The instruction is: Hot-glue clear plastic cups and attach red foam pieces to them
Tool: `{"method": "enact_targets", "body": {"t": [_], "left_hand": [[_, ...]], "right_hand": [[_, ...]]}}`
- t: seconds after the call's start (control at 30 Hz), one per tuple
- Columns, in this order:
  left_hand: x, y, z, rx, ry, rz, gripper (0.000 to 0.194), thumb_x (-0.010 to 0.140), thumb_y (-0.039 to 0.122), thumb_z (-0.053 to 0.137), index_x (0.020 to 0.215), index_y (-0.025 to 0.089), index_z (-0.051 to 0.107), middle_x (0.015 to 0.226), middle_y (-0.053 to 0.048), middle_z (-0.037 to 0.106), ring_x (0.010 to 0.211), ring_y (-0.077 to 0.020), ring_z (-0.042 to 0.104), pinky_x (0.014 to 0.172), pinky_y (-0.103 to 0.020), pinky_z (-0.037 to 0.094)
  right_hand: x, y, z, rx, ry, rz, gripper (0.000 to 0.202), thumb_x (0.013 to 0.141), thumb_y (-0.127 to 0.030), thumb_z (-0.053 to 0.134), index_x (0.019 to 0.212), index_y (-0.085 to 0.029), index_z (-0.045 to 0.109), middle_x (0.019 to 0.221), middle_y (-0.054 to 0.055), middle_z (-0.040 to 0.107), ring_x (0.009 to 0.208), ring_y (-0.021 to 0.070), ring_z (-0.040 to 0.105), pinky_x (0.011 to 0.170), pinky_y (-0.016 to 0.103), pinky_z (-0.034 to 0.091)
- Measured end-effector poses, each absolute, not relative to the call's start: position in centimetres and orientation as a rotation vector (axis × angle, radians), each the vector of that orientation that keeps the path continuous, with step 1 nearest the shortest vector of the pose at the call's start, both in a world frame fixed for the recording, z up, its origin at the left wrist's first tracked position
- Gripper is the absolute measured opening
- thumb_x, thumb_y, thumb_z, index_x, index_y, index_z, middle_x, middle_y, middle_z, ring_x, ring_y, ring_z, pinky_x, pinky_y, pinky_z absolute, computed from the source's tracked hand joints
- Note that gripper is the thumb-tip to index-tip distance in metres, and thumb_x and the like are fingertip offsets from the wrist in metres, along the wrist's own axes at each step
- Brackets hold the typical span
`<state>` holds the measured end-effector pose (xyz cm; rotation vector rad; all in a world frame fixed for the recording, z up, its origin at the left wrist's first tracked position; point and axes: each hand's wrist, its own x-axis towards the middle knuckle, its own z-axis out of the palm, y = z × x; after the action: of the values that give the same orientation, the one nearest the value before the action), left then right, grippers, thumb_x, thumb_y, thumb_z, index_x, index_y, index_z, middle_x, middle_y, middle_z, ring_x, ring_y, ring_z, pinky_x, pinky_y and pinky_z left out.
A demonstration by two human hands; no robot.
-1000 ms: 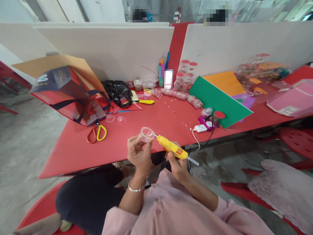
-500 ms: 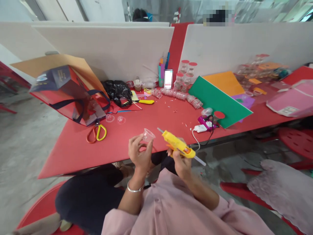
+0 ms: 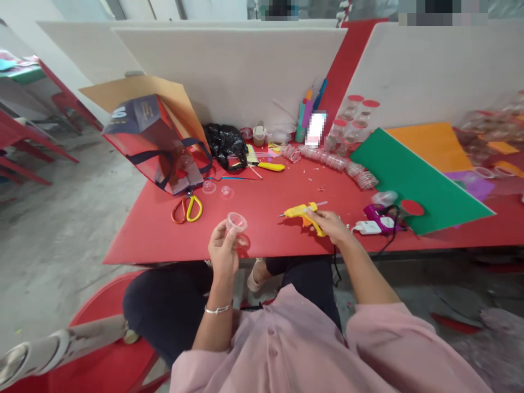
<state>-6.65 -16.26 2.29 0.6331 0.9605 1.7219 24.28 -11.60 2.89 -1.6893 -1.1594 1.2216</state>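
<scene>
My left hand (image 3: 224,248) pinches a small clear plastic cup (image 3: 236,222) just above the table's front edge. In my right hand (image 3: 327,225) is a yellow hot glue gun (image 3: 301,212), its nozzle pointing left toward the cup and a glue stick poking out at the back. The gun is low over the red tabletop (image 3: 262,202); I cannot tell if it touches. Left of the cup lie scissors (image 3: 187,209) with one red and one yellow handle. Two small clear plastic pieces (image 3: 226,191) rest behind them.
A paper gift bag (image 3: 143,136) leans at the back left beside a black plastic bag (image 3: 227,144). A yellow cutter (image 3: 270,166) lies near a row of nested clear cups (image 3: 327,158). At right are a green board (image 3: 421,180) and a purple power strip (image 3: 382,221) with a white plug.
My right hand has moved forward and away from the cup, swinging the glue gun level over the table. My left hand has tipped the cup, opening upward. The view has shifted left.
</scene>
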Motion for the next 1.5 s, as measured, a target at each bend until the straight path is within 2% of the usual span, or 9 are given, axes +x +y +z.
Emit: {"method": "enact_targets", "body": {"t": [0.1,0.2,0.33,0.5,0.73,0.97,1.2,1.33,1.5], "left_hand": [[-8.4,-15.5,1.1,0.573,0.845,1.669,0.043,0.076,0.041,0.085,0.108,0.017,0.069,0.079,-0.003,0.072,0.062,-0.0109,0.068,0.049,-0.016,0.050],[-9.6,-14.6,-0.1,0.524,0.749,1.615,0.049,0.078,0.050,0.081,0.111,0.017,0.068,0.075,-0.003,0.070,0.061,-0.0096,0.065,0.051,-0.016,0.048],[-10.4,-13.8,-1.2,0.407,0.662,1.591,0.048,0.077,0.050,0.080,0.112,0.018,0.069,0.079,-0.003,0.068,0.069,-0.0101,0.065,0.058,-0.018,0.049],[-10.8,-13.7,-1.2,0.215,0.572,1.571,0.045,0.073,0.049,0.081,0.105,0.019,0.071,0.083,-0.005,0.065,0.072,-0.0131,0.061,0.055,-0.021,0.044],[-11.4,-13.3,-0.8,0.147,0.568,1.612,0.046,0.075,0.049,0.076,0.111,0.022,0.069,0.083,-0.004,0.063,0.070,-0.0137,0.056,0.052,-0.021,0.037],[-11.4,-13.4,-0.8,0.105,0.516,1.600,0.047,0.076,0.048,0.074,0.113,0.020,0.070,0.088,-0.006,0.063,0.071,-0.0144,0.057,0.053,-0.022,0.037],[-11.4,-13.4,-1.6,0.104,0.473,1.601,0.049,0.076,0.049,0.075,0.115,0.020,0.070,0.097,-0.008,0.066,0.069,-0.0136,0.057,0.055,-0.024,0.040],[-11.5,-13.5,-1.4,0.090,0.479,1.579,0.050,0.076,0.049,0.075,0.115,0.019,0.070,0.095,-0.009,0.067,0.067,-0.0132,0.057,0.055,-0.023,0.040],[-11.5,-13.4,-1.1,0.106,0.439,1.586,0.049,0.076,0.048,0.076,0.114,0.018,0.071,0.102,-0.010,0.070,0.063,-0.0121,0.056,0.054,-0.024,0.041]], "right_hand": [[24.8,-10.0,2.4,-1.855,-1.350,1.126,0.056,0.090,-0.068,0.058,0.088,-0.015,0.076,0.075,0.014,0.077,0.061,0.0211,0.071,0.051,0.027,0.050],[24.9,-9.6,2.8,-2.131,-1.704,0.471,0.057,0.097,-0.063,0.047,0.086,-0.016,0.077,0.083,0.018,0.077,0.080,0.0304,0.075,0.066,0.035,0.053],[23.2,-10.2,4.6,-2.123,-1.837,-0.241,0.049,0.101,-0.052,0.046,0.112,-0.015,0.075,0.111,0.021,0.074,0.108,0.0366,0.069,0.088,0.045,0.050],[15.5,-8.3,7.0,-1.633,-2.179,0.238,0.039,0.100,-0.048,0.053,0.125,-0.025,0.070,0.124,0.010,0.071,0.110,0.0256,0.068,0.096,0.037,0.051],[2.2,-0.1,6.8,-1.361,-2.557,0.350,0.045,0.098,-0.040,0.059,0.141,-0.024,0.060,0.134,0.012,0.064,0.121,0.0285,0.061,0.099,0.039,0.049],[-3.8,7.0,6.3,-1.461,-2.586,0.181,0.033,0.100,-0.035,0.053,0.125,-0.023,0.071,0.126,0.013,0.069,0.122,0.0316,0.061,0.097,0.039,0.049],[-8.2,12.2,5.0,-1.542,-2.371,0.755,0.029,0.088,-0.013,0.061,0.113,-0.014,0.076,0.107,0.010,0.078,0.100,0.0248,0.073,0.093,0.034,0.054],[-9.8,13.1,4.0,-1.596,-2.344,0.863,0.028,0.092,-0.019,0.061,0.114,-0.008,0.074,0.086,0.011,0.077,0.077,0.0226,0.075,0.079,0.033,0.059],[-9.6,13.9,3.7,-1.592,-2.504,0.537,0.031,0.078,-0.032,0.080,0.103,-0.014,0.076,0.099,0.011,0.075,0.099,0.0286,0.071,0.093,0.039,0.055]]}}
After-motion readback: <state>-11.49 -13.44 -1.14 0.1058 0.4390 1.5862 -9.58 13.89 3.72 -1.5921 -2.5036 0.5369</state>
